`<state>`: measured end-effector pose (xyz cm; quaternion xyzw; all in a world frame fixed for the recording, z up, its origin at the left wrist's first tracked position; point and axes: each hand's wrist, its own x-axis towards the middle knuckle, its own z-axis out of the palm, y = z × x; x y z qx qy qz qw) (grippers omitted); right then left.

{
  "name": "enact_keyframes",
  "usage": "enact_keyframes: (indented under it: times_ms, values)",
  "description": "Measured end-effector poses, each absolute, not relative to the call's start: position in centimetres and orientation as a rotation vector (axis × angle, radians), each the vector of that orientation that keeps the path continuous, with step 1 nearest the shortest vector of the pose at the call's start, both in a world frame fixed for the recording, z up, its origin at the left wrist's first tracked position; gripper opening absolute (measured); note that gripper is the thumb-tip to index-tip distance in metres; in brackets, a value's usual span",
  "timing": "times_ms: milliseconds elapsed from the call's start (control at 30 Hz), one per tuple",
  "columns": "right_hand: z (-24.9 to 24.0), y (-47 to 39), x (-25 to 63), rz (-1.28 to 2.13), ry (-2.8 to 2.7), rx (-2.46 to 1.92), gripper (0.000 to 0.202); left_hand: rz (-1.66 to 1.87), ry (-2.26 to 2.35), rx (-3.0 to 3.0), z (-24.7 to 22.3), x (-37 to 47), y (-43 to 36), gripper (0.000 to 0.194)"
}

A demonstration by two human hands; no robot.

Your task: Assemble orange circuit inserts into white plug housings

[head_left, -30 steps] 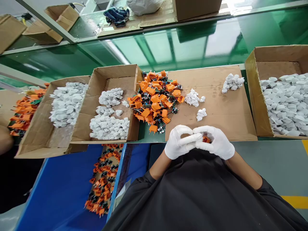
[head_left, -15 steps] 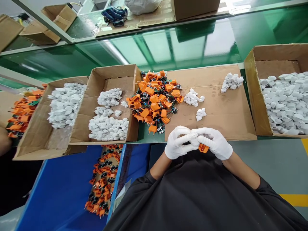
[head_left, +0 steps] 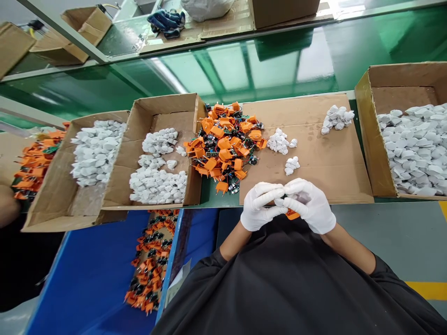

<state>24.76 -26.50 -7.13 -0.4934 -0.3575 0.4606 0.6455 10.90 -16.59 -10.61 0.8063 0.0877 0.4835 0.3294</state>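
In front of my chest, both white-gloved hands meet at the fingertips. My left hand (head_left: pixel 262 205) is closed, pinching a small greyish-white lump (head_left: pixel 279 201) that its fingers partly cover. My right hand (head_left: pixel 309 204) is curled around an orange plug housing (head_left: pixel 292 214); only its lower part shows beneath the fingers. Beyond my hands, small white lumps (head_left: pixel 292 165) lie on a flat cardboard sheet (head_left: pixel 324 163). To the left is a heap of orange plug housings with circuit boards (head_left: pixel 223 144).
Cardboard boxes of white pieces stand left (head_left: pixel 195 186) and right (head_left: pixel 366 135). Lower left, more orange housings (head_left: pixel 150 265) lie beside a blue surface (head_left: pixel 87 274). Another person's arm (head_left: pixel 7 204) shows at the left edge. A green ledge (head_left: pixel 223 70) runs behind.
My right fingers have shifted and bent more around the orange housing, and less of it shows. The greyish-white lump between the hands is more exposed. My left hand has barely moved.
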Motion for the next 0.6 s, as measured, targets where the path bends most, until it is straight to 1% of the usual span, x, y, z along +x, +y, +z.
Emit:
enact_keyframes:
  times_ms: [100,300,433,600]
  values:
    - [-7.1,-26.4,24.9,1.075,-0.829,-1.107,0.022,1.286,0.245,2.129,-10.6,10.9,-16.6,0.045]
    - [-6.9,-25.9,25.0,1.277,-0.675,-1.089,0.036,1.248,0.234,2.233,-9.8,11.1,-16.6,0.048]
    - [-7.4,-25.8,24.9,1.406,-0.594,-0.944,0.037,1.204,0.146,2.1,-9.5,11.2,-16.2,0.06]
    - [-7.9,-25.8,24.9,1.428,-0.555,-0.994,0.034,1.117,0.101,2.125,-9.5,11.0,-15.6,0.058]
